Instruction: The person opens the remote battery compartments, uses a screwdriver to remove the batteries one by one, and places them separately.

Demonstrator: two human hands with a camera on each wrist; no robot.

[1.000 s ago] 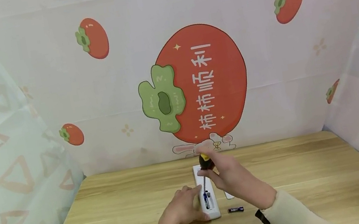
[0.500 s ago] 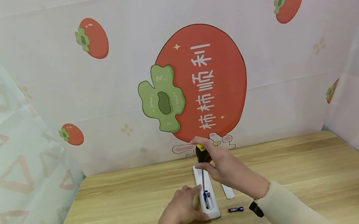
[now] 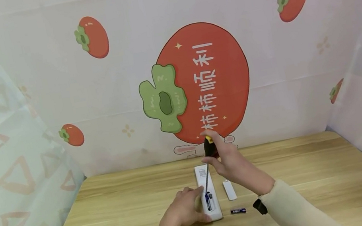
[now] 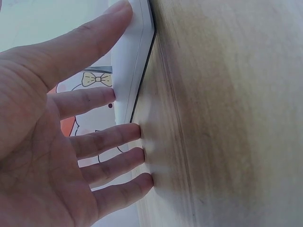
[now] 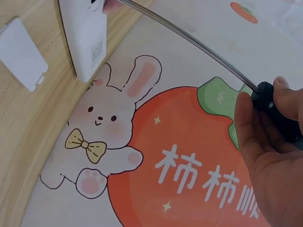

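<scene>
A white remote control (image 3: pixel 206 189) lies back-side up on the wooden table (image 3: pixel 117 205), its battery bay open with a battery inside. My left hand (image 3: pixel 182 213) rests against its left edge with straight fingers (image 4: pixel 109 97), steadying it. My right hand (image 3: pixel 227 161) grips the black-and-yellow handle of a screwdriver (image 3: pixel 210 146); its metal shaft (image 5: pixel 189 40) slants down and its tip meets the battery bay. The white battery cover (image 3: pixel 229 190) lies just right of the remote, also seen as the cover (image 5: pixel 21 54) in the right wrist view. A loose dark battery (image 3: pixel 238 211) lies near my right wrist.
Printed cloth walls with persimmon and rabbit pictures (image 3: pixel 204 80) close in the table at the back and both sides. Bare wood stretches to the left and right of the remote.
My right hand has lifted and swung the screwdriver handle up and to the right, so the shaft leans more steeply. The tip stays at the battery bay. The left hand has not moved.
</scene>
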